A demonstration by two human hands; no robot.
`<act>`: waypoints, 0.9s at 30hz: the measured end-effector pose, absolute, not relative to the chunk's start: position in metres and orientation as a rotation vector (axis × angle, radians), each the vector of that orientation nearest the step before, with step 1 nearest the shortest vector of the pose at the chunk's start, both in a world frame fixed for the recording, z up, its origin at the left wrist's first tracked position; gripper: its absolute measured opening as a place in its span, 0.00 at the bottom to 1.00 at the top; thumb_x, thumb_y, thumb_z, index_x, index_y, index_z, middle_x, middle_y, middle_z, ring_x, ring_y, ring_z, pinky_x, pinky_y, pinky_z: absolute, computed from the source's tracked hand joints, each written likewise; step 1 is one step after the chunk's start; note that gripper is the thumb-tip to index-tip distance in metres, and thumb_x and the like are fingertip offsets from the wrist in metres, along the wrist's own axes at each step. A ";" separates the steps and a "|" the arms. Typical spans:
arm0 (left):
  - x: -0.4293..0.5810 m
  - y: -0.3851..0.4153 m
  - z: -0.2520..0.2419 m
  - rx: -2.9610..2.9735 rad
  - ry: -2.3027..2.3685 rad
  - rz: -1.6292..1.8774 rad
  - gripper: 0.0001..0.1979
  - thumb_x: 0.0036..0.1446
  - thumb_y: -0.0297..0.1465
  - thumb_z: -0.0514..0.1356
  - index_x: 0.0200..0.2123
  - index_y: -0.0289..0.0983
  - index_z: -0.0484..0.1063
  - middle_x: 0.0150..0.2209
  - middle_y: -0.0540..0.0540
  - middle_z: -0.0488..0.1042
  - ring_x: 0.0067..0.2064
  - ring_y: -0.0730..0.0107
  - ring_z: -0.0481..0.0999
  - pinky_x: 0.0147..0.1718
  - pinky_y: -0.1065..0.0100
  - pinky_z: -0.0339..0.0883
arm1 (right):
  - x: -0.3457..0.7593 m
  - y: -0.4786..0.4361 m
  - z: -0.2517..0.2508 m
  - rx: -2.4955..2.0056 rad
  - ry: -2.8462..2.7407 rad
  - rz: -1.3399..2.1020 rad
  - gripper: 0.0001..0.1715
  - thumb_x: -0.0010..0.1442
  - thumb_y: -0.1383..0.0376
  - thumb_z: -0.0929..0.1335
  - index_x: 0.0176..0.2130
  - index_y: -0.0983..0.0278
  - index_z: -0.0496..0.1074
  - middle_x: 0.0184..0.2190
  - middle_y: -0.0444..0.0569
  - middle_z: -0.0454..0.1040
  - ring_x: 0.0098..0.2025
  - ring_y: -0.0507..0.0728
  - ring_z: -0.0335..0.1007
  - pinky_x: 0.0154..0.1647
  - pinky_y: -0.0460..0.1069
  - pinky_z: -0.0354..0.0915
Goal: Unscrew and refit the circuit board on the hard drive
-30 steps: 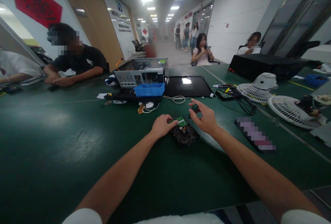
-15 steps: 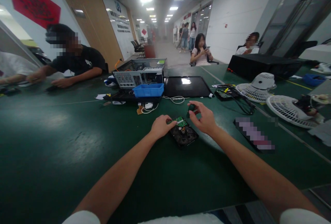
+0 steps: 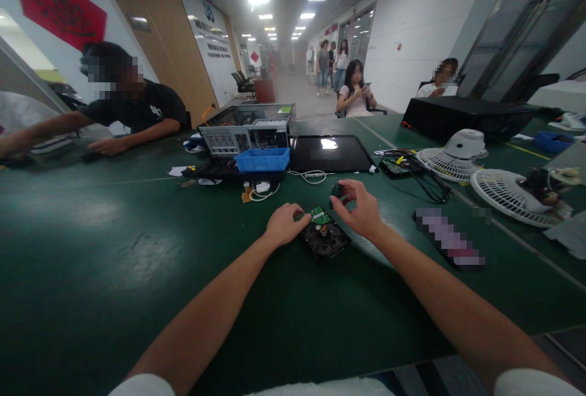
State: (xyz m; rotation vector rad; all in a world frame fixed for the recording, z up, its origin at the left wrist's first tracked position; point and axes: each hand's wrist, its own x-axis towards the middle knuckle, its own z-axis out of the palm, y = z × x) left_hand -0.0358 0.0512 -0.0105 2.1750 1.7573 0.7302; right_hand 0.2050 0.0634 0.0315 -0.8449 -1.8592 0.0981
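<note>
A hard drive [image 3: 325, 239] with a green circuit board lies on the green table [image 3: 220, 298] in front of me. My left hand [image 3: 287, 225] grips its upper left corner, thumb on top by the board. Just right of the drive, my right hand [image 3: 359, 205] is raised, pinching a small dark object [image 3: 337, 193] between thumb and fingers. What that object is cannot be made out clearly.
Beyond my hands stand an open computer case [image 3: 247, 133], a blue tray [image 3: 263, 160] and a flat black panel [image 3: 334, 153]. To the right are cables, white fan parts [image 3: 451, 158], a phone-like slab [image 3: 451, 237] and a black case [image 3: 467, 116]. People sit around the table.
My right hand has shifted very slightly left with the dark object. My left hand and the drive are almost unmoved. At the far left, a person's arm has reached further left.
</note>
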 end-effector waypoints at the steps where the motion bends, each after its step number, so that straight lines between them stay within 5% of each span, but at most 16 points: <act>1: -0.036 0.051 -0.011 2.179 1.758 0.734 0.18 0.61 0.48 0.60 0.41 0.40 0.79 0.40 0.44 0.77 0.42 0.60 0.76 0.44 0.63 0.67 | 0.205 0.063 0.032 -0.835 -1.866 0.105 0.25 0.63 0.59 0.71 0.57 0.58 0.64 0.44 0.51 0.76 0.36 0.56 0.77 0.36 0.53 0.77; 5: -0.035 0.051 -0.011 2.191 1.753 0.738 0.18 0.61 0.47 0.60 0.40 0.40 0.79 0.39 0.44 0.77 0.42 0.60 0.77 0.43 0.63 0.67 | 0.205 0.060 0.034 -0.814 -1.868 0.106 0.22 0.64 0.61 0.69 0.56 0.58 0.65 0.48 0.52 0.76 0.39 0.57 0.77 0.39 0.53 0.77; 14: -0.036 0.051 -0.010 2.179 1.753 0.726 0.18 0.62 0.48 0.60 0.41 0.40 0.79 0.40 0.44 0.77 0.42 0.61 0.76 0.44 0.63 0.68 | 0.204 0.060 0.037 -0.842 -1.858 0.076 0.22 0.61 0.58 0.72 0.52 0.60 0.67 0.40 0.49 0.75 0.32 0.54 0.75 0.37 0.53 0.75; 21: -0.035 0.050 -0.007 2.164 1.759 0.708 0.19 0.62 0.48 0.60 0.41 0.40 0.79 0.40 0.43 0.77 0.42 0.60 0.76 0.43 0.63 0.68 | 0.207 0.060 0.037 -0.802 -1.872 0.173 0.17 0.66 0.60 0.68 0.53 0.58 0.65 0.48 0.53 0.76 0.39 0.57 0.78 0.44 0.55 0.76; 27: -0.035 0.050 -0.006 2.162 1.760 0.706 0.19 0.62 0.48 0.60 0.41 0.40 0.79 0.40 0.43 0.77 0.42 0.60 0.76 0.43 0.63 0.68 | 0.205 0.060 0.036 -0.849 -1.838 0.080 0.17 0.64 0.58 0.69 0.52 0.58 0.66 0.42 0.50 0.77 0.35 0.56 0.77 0.42 0.55 0.76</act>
